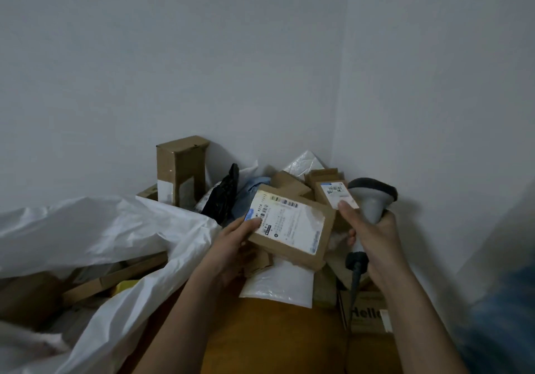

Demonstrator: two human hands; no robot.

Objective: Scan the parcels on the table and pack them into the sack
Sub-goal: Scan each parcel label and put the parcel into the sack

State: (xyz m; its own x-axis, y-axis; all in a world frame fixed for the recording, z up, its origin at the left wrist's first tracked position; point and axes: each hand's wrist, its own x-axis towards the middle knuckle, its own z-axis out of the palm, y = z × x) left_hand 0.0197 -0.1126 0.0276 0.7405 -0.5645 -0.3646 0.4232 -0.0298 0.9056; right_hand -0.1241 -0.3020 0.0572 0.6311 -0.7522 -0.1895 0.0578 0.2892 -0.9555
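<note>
My left hand (234, 240) grips a flat brown cardboard parcel (317, 246) by its left edge, label side up, above the pile. Its white shipping label (289, 223) carries barcodes. My right hand (373, 240) grips the handle of a grey barcode scanner (372, 197), whose dark head sits just right of the parcel, with its cable (354, 284) hanging down. A large white sack (115, 229) lies open at the left, with several brown boxes (113, 278) inside it.
More parcels are heaped in the wall corner: a tall upright box (181, 168), a black pouch (223, 197), a small labelled box (333, 188), white poly mailers (278, 284). A box printed "Hello" (366, 314) lies at the right on the orange table (269, 339).
</note>
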